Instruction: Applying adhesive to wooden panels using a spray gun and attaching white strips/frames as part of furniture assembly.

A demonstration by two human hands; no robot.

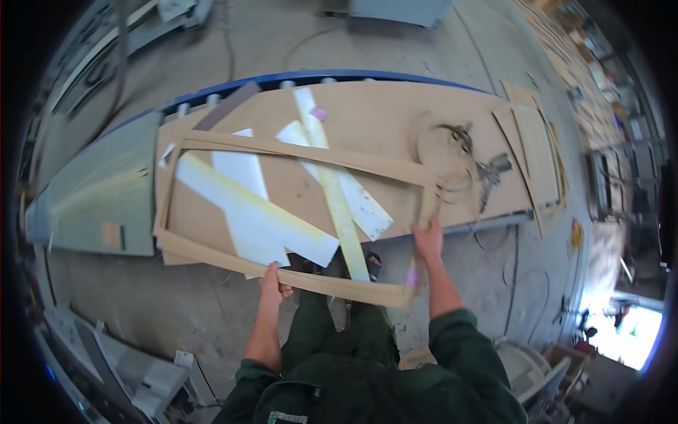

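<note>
Two hands [270,281] [427,239] — one frame [296,157]

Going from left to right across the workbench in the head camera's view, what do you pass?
Grey-green panel → wide white strip → left hand on the wooden frame → long yellowish strip → right hand → metal tool → stacked brown board offcuts.

We grip a thin brown frame [296,152] with left hand [270,280] and right hand [428,239], above white strips [254,212] on the board [381,116].
</note>
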